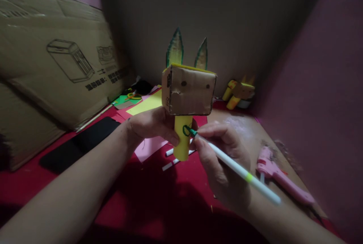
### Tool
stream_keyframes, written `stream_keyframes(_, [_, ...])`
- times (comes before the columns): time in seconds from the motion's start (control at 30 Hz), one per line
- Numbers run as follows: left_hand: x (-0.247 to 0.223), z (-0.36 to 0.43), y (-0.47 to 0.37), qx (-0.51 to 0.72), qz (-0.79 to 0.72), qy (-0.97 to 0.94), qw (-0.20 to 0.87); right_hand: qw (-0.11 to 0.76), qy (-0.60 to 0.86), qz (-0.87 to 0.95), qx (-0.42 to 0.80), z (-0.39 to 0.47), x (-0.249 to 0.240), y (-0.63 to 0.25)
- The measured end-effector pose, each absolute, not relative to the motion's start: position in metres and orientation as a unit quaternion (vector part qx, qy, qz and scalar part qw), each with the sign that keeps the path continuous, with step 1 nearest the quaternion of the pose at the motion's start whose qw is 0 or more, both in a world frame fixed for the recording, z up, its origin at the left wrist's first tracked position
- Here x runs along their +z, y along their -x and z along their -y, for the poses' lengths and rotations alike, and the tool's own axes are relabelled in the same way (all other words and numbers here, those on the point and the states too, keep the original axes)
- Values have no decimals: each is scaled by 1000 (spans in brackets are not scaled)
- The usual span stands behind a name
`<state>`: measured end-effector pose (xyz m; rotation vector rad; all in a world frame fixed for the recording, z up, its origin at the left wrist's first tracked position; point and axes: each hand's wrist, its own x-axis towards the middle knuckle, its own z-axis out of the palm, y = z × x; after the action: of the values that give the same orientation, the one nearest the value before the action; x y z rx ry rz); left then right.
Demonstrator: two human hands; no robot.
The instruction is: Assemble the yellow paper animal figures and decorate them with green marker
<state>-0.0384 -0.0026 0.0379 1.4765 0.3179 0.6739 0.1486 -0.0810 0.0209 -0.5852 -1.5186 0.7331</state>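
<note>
A cardboard figure (191, 92) stands upright in the middle of the head view, with a box head, two dark dots, and two pointed ears edged in green. Its body is a yellow paper tube (182, 149). My left hand (154, 125) grips this tube from the left, the thumb across its side and the other fingers hidden behind. Between the thumb and fingers of my right hand (224, 157) is a white marker (235, 164) with a green tip. That tip touches the tube at a small green loop drawn there.
On the red cloth (136, 206) lie a black phone-like slab (81, 143), pink paper (151, 147) and white markers (170, 165). A pink glue gun (283, 177) rests on a board at right. Behind are a second cardboard figure (241, 92) and a large carton (56, 58).
</note>
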Motion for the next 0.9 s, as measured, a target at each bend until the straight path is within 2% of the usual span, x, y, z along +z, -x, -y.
stream_keyframes(0.9, [39,3,37,303,-159,-665,664,632,248,656,329,81,18,-149])
